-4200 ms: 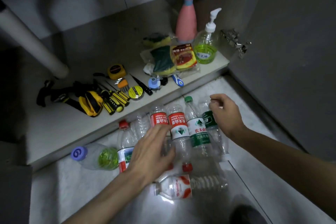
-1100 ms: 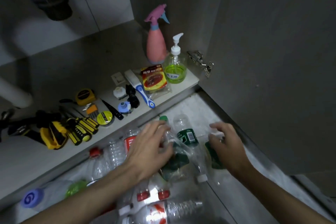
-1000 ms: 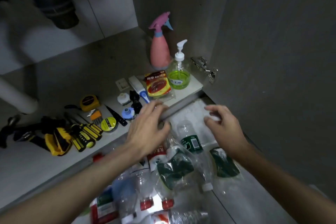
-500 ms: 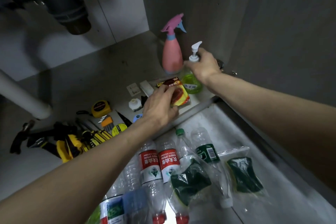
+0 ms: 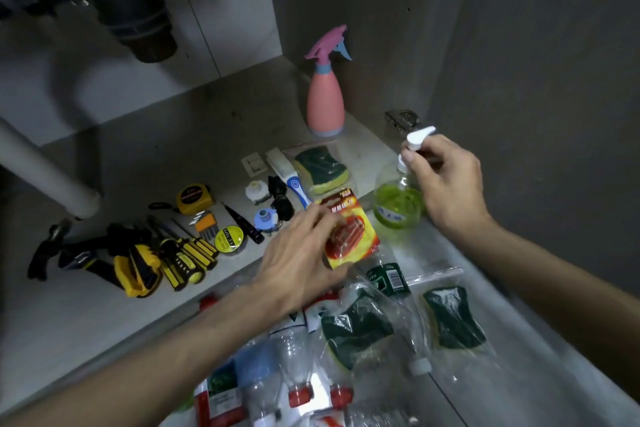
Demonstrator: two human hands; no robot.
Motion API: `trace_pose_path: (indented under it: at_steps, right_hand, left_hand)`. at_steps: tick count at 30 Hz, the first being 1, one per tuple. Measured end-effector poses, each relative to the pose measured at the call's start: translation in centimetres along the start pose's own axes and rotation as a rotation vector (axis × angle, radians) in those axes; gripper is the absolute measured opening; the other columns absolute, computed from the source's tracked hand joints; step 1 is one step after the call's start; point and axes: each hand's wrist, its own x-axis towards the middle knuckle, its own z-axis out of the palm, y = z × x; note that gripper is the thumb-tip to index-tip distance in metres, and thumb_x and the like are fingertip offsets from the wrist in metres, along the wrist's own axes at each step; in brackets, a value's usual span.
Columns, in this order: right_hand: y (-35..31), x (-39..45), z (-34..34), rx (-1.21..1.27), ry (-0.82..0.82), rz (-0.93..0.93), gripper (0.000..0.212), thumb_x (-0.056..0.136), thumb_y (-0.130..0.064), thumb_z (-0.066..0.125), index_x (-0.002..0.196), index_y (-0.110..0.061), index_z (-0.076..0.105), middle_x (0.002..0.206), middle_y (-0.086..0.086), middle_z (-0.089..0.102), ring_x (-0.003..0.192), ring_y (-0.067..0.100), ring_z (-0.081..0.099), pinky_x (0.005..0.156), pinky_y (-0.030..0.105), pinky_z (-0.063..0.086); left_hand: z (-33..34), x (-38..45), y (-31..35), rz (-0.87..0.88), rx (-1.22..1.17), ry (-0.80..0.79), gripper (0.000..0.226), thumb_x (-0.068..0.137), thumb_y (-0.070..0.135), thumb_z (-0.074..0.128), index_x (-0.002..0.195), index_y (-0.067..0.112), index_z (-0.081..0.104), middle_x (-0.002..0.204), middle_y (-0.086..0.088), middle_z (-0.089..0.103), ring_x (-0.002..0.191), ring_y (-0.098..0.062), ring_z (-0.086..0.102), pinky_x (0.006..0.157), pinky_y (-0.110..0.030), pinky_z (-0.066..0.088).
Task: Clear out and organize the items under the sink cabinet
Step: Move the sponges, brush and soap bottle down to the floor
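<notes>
My left hand [image 5: 299, 262] grips a red and yellow packet [image 5: 351, 230] at the cabinet's front edge, lifted clear of the shelf. By its white pump neck, my right hand [image 5: 446, 180] pinches a clear soap dispenser with green liquid [image 5: 396, 204] that hangs just past the shelf's right corner. A pink spray bottle [image 5: 325, 97] stands at the back right of the cabinet floor [image 5: 138, 149]. A bagged green and yellow sponge [image 5: 322, 168] lies uncovered on the shelf.
Yellow-handled tools [image 5: 166, 256], a tape measure [image 5: 192, 198], a tape roll [image 5: 228, 237] and a blue brush [image 5: 294, 182] lie on the shelf. Several plastic bottles [image 5: 284, 367] and two bagged sponges [image 5: 450, 319] cover the floor below. A drain pipe [image 5: 138, 21] hangs above left.
Both hands left the bagged sponges on the floor and reached into the cabinet. The packet and the soap dispenser have since been lifted and drawn toward me, uncovering a sponge.
</notes>
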Motion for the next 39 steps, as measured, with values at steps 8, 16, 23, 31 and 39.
trace_pose_path:
  at_steps: [8, 16, 23, 31, 39]
  right_hand:
    - [4.1, -4.5, 0.5, -0.034, -0.049, 0.256, 0.023, 0.093, -0.02, 0.07, 0.074, -0.007, 0.066, 0.079, 0.003, 0.062, 0.075, 0.024, 0.058, 0.07, 0.039, 0.046]
    - [6.6, -7.0, 1.9, 0.087, 0.065, 0.546, 0.014, 0.094, -0.021, 0.065, 0.097, -0.015, 0.078, 0.08, 0.009, 0.07, 0.078, 0.016, 0.057, 0.084, 0.043, 0.054]
    - [5.4, -8.1, 2.1, 0.121, 0.138, 0.711, 0.018, 0.09, -0.016, 0.055, 0.104, -0.022, 0.064, 0.097, 0.0, 0.067, 0.093, 0.022, 0.065, 0.092, 0.045, 0.053]
    - [2.7, -9.5, 4.5, 0.386, -0.254, 0.607, 0.016, 0.097, -0.008, 0.053, 0.095, -0.017, 0.066, 0.079, 0.005, 0.071, 0.061, 0.01, 0.059, 0.059, 0.03, 0.047]
    - [-1.1, -0.6, 9.9, -0.037, -0.253, 0.222, 0.019, 0.091, -0.02, 0.06, 0.109, -0.023, 0.067, 0.113, 0.001, 0.065, 0.111, 0.024, 0.057, 0.092, 0.038, 0.047]
  left_hand:
    - [2.6, -4.6, -0.7, -0.032, 0.05, -0.183, 0.066, 0.083, 0.058, 0.067, 0.136, 0.029, 0.041, 0.135, 0.009, 0.039, 0.116, -0.011, 0.048, 0.086, -0.026, 0.053]
    - [2.8, -5.5, -1.8, -0.147, 0.017, -0.149, 0.063, 0.075, 0.058, 0.073, 0.125, 0.031, 0.047, 0.121, 0.011, 0.041, 0.101, -0.005, 0.044, 0.072, -0.019, 0.044]
    - [3.0, -7.1, -2.2, -0.232, 0.114, -0.213, 0.067, 0.077, 0.056, 0.071, 0.129, 0.029, 0.039, 0.12, 0.008, 0.04, 0.103, -0.01, 0.048, 0.075, -0.022, 0.048]
    - [3.1, -7.9, -3.1, -0.353, 0.187, -0.383, 0.089, 0.07, 0.066, 0.074, 0.135, 0.029, 0.024, 0.128, 0.003, 0.046, 0.107, -0.016, 0.049, 0.091, -0.031, 0.047]
    - [0.5, -5.9, -3.7, -0.402, 0.108, -0.326, 0.035, 0.087, 0.064, 0.052, 0.104, 0.034, 0.049, 0.098, 0.009, 0.064, 0.086, -0.014, 0.063, 0.068, -0.031, 0.053]
